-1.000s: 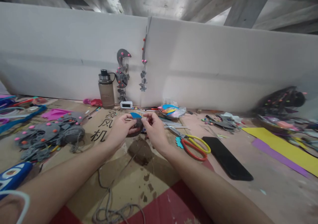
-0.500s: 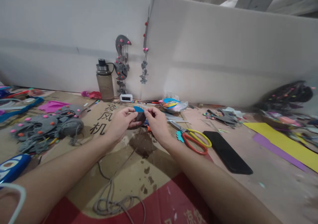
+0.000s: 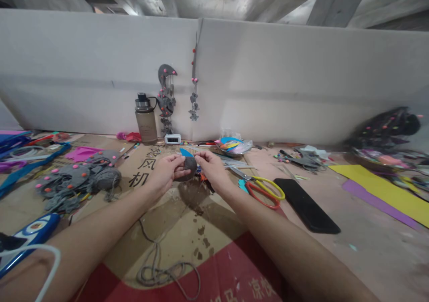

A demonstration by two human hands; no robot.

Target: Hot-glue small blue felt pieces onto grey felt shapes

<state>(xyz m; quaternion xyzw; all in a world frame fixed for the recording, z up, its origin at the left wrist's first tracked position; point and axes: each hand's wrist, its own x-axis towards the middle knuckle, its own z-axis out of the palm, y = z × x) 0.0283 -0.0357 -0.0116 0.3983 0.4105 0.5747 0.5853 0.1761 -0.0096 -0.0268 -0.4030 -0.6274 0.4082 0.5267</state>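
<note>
My left hand [image 3: 167, 172] is closed on a dark grey rounded piece [image 3: 190, 165], probably felt, held above the cardboard. A pointed blue piece [image 3: 186, 153] stands up at its top edge, by my left fingertips. My right hand [image 3: 211, 168] is pinched close to the right edge of the grey piece; what its fingertips hold is too small to make out. Under my wrists, a loose grey cord [image 3: 156, 270] lies coiled on the cardboard sheet [image 3: 117, 253]. Scissors [image 3: 264, 190] with yellow and red handles lie beside my right forearm.
A black phone [image 3: 306, 206] lies right of the scissors, near yellow sheet material [image 3: 378, 190]. Grey pieces with pink and orange balls [image 3: 73, 177] are heaped at left. A bottle [image 3: 145, 123] and small white clock [image 3: 173, 139] stand by the white panel [image 3: 284, 69].
The view has tilted upward. The grey piece has turned to show more of its face, with the blue tip pointing up. My right fingertips have drawn slightly off the blue piece.
</note>
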